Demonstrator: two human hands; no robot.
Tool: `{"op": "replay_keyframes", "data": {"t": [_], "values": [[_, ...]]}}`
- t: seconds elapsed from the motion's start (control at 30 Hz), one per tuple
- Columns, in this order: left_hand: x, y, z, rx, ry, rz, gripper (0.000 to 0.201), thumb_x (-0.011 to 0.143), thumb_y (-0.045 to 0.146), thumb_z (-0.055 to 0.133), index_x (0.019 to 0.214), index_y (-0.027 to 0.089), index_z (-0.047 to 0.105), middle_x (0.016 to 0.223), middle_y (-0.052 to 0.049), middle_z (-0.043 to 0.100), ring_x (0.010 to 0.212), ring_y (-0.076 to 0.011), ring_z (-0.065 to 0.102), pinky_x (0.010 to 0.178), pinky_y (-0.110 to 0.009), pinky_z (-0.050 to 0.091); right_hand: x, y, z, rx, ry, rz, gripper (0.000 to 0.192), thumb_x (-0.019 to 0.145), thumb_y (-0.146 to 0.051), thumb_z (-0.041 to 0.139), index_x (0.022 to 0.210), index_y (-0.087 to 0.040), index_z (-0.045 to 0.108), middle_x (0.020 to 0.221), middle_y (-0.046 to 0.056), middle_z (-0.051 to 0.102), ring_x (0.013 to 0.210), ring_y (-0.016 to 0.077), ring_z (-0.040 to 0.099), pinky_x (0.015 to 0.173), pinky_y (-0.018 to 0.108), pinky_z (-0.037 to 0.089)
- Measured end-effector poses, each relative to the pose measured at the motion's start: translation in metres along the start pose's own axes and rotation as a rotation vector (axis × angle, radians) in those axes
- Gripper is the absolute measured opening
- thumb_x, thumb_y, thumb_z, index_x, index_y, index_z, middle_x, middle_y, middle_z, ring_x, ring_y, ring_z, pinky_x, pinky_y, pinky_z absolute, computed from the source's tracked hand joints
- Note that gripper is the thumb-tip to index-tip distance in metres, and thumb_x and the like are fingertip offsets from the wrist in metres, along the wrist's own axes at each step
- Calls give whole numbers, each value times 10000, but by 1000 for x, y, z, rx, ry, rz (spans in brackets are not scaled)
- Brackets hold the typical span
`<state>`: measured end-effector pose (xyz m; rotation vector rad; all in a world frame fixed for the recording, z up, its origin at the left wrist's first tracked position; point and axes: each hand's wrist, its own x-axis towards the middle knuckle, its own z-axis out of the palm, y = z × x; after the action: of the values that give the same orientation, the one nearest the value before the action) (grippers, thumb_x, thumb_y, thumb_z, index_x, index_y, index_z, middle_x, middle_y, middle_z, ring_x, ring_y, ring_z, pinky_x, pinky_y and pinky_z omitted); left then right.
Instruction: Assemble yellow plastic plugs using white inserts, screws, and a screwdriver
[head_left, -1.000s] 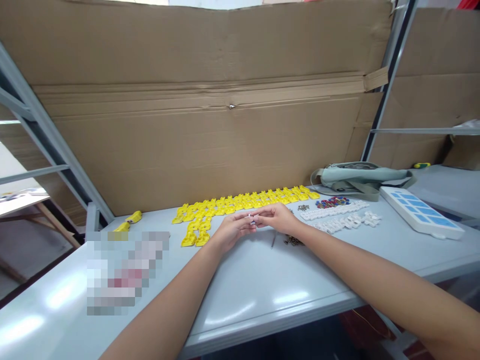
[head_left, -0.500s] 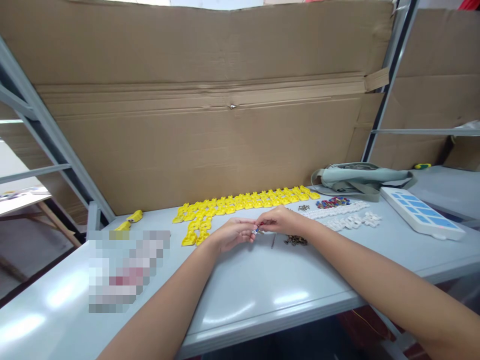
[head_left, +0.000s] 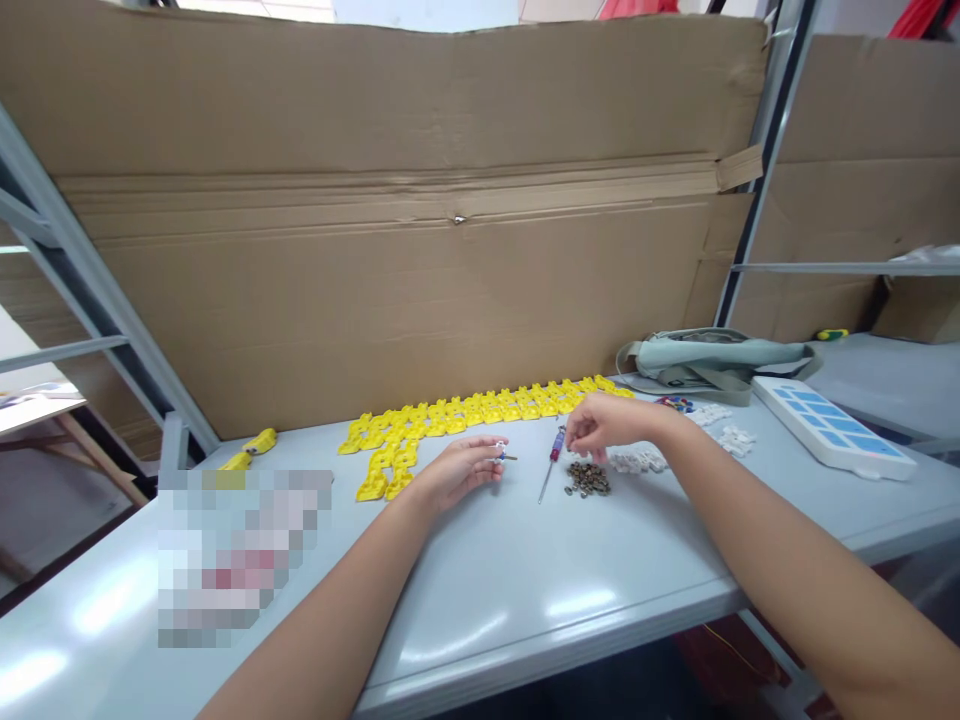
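My left hand [head_left: 459, 472] rests on the grey table [head_left: 525, 570] and pinches a small white part with a metal pin [head_left: 501, 455] between its fingertips. My right hand [head_left: 606, 424] hovers to the right, fingers curled, just above a pile of small dark screws [head_left: 589, 479] and beside a small screwdriver [head_left: 549, 464] with a red-blue handle that lies on the table. Whether the right hand holds anything I cannot tell. Rows of yellow plastic parts [head_left: 465, 415] lie behind both hands.
White plastic parts [head_left: 731, 438] and small coloured pieces [head_left: 676, 403] lie to the right. A grey-green bag [head_left: 712, 355] and a white-blue tray [head_left: 832, 427] sit at the far right. A cardboard wall [head_left: 420, 220] stands behind. A blurred patch [head_left: 240, 555] covers the left.
My right hand has left my left hand and moved right, over the screw pile. The screwdriver, earlier partly hidden by the hands, now lies in plain view. My left hand keeps the small part.
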<state>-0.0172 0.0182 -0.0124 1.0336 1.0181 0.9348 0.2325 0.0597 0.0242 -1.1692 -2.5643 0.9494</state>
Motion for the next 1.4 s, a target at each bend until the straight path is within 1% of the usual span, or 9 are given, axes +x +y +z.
{"op": "replay_keyframes", "data": {"t": [0.27, 0.37, 0.5, 0.63, 1.0, 1.13, 1.23, 1.33, 1.4], "values": [[2, -1, 0, 17, 20, -15, 160, 740, 74, 591, 893, 102, 628, 743, -47, 620, 588, -95, 574, 621, -236, 476, -10, 9, -8, 60, -147, 132, 243, 605, -268, 634, 823, -192, 708, 632, -3, 683, 464, 108, 564, 450, 203, 421], [2, -1, -1, 16, 28, -6, 154, 745, 83, 593, 893, 104, 632, 776, -57, 631, 596, -91, 567, 618, -230, 473, -14, 27, -26, 20, 147, 185, 258, 635, -296, 646, 873, -202, 681, 763, 15, 706, 602, 128, 603, 498, 199, 425], [2, -1, -1, 8, 30, 4, 187, 733, 93, 621, 919, 106, 624, 825, -75, 644, 615, -98, 571, 626, -234, 479, -28, 70, -52, -157, 622, 540, 159, 626, -255, 672, 757, -166, 663, 754, 47, 696, 665, 162, 623, 552, 221, 445], [2, 0, 0, -25, 25, 4, 176, 757, 126, 604, 931, 106, 619, 868, -93, 658, 641, -116, 595, 645, -246, 495, -44, 103, -62, -182, 707, 698, 112, 656, -259, 651, 700, -159, 679, 608, 57, 662, 663, 197, 627, 621, 268, 460], [-1, 2, 2, -23, 36, -10, 181, 781, 125, 573, 958, 113, 611, 873, -93, 664, 639, -111, 594, 625, -237, 485, -41, 123, -55, -177, 839, 893, 207, 573, -178, 709, 777, -141, 707, 891, 149, 670, 889, 292, 607, 676, 325, 460], [-1, 2, 3, -11, 29, -8, 196, 769, 131, 591, 964, 116, 615, 844, -74, 648, 628, -108, 581, 613, -235, 475, -41, 120, -54, -191, 849, 872, 218, 618, -238, 686, 803, -124, 702, 893, 173, 662, 892, 320, 599, 702, 367, 464], [-2, 2, 3, -25, 20, -7, 187, 761, 128, 599, 947, 116, 623, 852, -73, 644, 625, -105, 572, 608, -231, 468, -32, 101, -50, -211, 852, 742, 278, 714, -293, 607, 876, -84, 691, 906, 180, 660, 898, 307, 593, 745, 367, 445], [-2, 2, 4, -42, 3, 10, 169, 749, 136, 615, 916, 116, 636, 901, -89, 645, 633, -104, 570, 630, -238, 471, -12, 58, -34, -212, 805, 455, 256, 768, -309, 555, 915, -142, 681, 917, 95, 675, 842, 201, 607, 742, 268, 444], [-3, 2, 4, -55, -26, 26, 168, 734, 148, 635, 899, 119, 645, 911, -90, 645, 650, -109, 575, 656, -244, 473, 2, 23, -13, -155, 643, 153, 255, 784, -360, 542, 891, -172, 678, 873, 60, 681, 770, 164, 604, 675, 240, 447]]}}
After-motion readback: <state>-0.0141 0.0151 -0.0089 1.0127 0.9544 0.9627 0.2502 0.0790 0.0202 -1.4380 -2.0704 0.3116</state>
